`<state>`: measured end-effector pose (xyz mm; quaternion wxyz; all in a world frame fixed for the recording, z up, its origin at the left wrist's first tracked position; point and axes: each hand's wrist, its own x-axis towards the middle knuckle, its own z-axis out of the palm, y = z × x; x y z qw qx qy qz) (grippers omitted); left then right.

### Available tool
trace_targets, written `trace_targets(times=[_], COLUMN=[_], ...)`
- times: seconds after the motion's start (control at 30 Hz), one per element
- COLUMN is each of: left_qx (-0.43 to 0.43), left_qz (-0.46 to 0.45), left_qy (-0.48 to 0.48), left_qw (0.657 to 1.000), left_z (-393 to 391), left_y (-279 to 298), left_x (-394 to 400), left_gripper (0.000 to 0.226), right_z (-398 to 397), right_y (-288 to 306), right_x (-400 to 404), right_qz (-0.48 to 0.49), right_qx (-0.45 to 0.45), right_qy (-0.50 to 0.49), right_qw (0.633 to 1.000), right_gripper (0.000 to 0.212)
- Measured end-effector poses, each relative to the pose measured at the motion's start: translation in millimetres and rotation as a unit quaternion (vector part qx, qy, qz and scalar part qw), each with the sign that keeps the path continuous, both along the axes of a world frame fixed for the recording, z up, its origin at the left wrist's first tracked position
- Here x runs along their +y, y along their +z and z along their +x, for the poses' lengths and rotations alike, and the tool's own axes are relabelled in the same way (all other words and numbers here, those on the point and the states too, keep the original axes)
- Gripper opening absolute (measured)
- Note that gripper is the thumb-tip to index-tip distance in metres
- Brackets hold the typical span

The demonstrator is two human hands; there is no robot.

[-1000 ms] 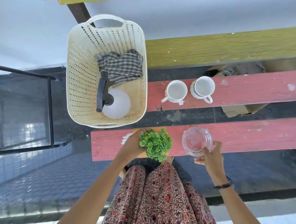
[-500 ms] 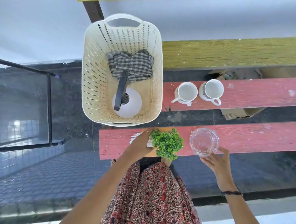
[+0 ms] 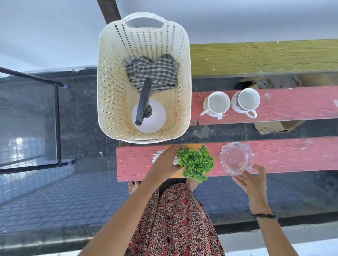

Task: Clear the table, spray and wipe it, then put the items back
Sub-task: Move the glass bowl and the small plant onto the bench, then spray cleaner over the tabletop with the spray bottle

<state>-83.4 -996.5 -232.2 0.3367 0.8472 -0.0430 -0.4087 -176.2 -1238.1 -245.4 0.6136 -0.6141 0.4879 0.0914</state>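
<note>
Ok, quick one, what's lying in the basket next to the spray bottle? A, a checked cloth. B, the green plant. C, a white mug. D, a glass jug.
A: the checked cloth lies inside the basket beside the spray bottle, while the mugs, the plant and the glass jug all sit on the red planks.

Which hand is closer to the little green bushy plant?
The left hand: it touches the little green bushy plant on its left side. The right hand is farther right, by the clear glass jar.
</note>
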Motion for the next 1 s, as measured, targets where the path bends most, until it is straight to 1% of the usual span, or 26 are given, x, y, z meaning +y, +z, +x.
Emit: trace_targets(times=[0.07,0.13,0.2,0.23,0.27,0.3,0.37,0.43,0.47,0.53,0.6,0.63,0.67,0.7,0.77,0.83,0.87,0.9,0.93,1.0], left_qx=[0.001,0.002,0.008,0.016,0.024,0.031,0.041,0.053,0.06,0.073,0.081,0.082,0.079,0.069,0.016,-0.043,-0.069,-0.095,-0.114,-0.143], left_qz=[0.002,0.002,0.001,0.002,-0.002,-0.008,-0.014,-0.001,0.002,0.006,0.012,0.014,0.015,0.016,0.013,-0.033,-0.063,-0.083,-0.091,-0.094], left_qy=[0.001,0.006,0.015,0.023,0.036,0.054,0.098,0.157,0.187,0.243,0.292,0.32,0.349,0.378,0.418,0.432,0.425,0.41,0.39,0.351], left_qw=[1.0,1.0,1.0,1.0,0.999,0.998,0.994,0.986,0.98,0.967,0.953,0.944,0.934,0.923,0.908,0.9,0.9,0.903,0.909,0.921], left_z=[0.6,1.0,0.9,0.5,0.3,0.3,1.3,2.5,2.2,0.1,-1.8,-2.5,-2.8,-2.8,-2.4,-1.2,0.1,2.0,4.7,10.0], left_y=[0.9,1.8,2.4,2.4,2.8,4.0,6.3,11.3,11.9,11.4,12.5,13.3,15.6,19.0,25.9,33.6,38.8,43.0,46.2,52.1], left_x=[-0.6,-0.8,0.8,3.2,6.3,10.0,20.6,35.8,44.7,67.0,89.5,100.3,109.8,116.5,129.4,135.3,136.1,136.0,134.5,130.3], left_gripper=[0.07,0.067,0.063,0.061,0.058,0.054,0.046,0.035,0.032,0.037,0.04,0.041,0.044,0.049,0.064,0.078,0.08,0.081,0.08,0.076], right_z=[1.4,4.2,7.6,9.7,12.6,17.2,32.8,56.1,69.0,95.8,121.1,133.7,146.4,157.9,179.2,192.5,195.8,197.8,198.5,196.6], right_y=[0.9,3.7,10.5,15.4,22.2,31.2,54.8,83.8,98.9,124.1,135.9,136.4,130.9,123.3,100.6,82.9,76.7,72.7,69.8,66.0], right_x=[1.4,4.4,9.1,12.3,16.8,23.0,42.7,70.3,85.7,117.3,144.7,156.4,166.8,173.5,183.5,188.2,190.3,192.2,193.1,197.9], right_qz=[-0.012,-0.05,-0.145,-0.211,-0.271,-0.313,-0.342,-0.343,-0.345,-0.331,-0.301,-0.284,-0.261,-0.233,-0.171,-0.114,-0.096,-0.09,-0.09,-0.097], right_qx=[0.02,0.066,0.134,0.163,0.169,0.146,0.054,-0.055,-0.116,-0.228,-0.29,-0.298,-0.283,-0.248,-0.168,-0.139,-0.131,-0.121,-0.112,-0.119], right_qy=[-0.001,-0.001,0.033,0.066,0.097,0.117,0.131,0.144,0.153,0.182,0.246,0.289,0.34,0.395,0.486,0.524,0.531,0.533,0.529,0.508], right_qw=[1.0,0.997,0.98,0.962,0.943,0.931,0.929,0.926,0.919,0.897,0.875,0.865,0.858,0.853,0.841,0.833,0.832,0.833,0.836,0.847], right_gripper=[0.029,0.029,0.037,0.043,0.046,0.048,0.042,0.031,0.024,0.012,0.009,0.011,0.017,0.027,0.055,0.078,0.085,0.089,0.088,0.077])
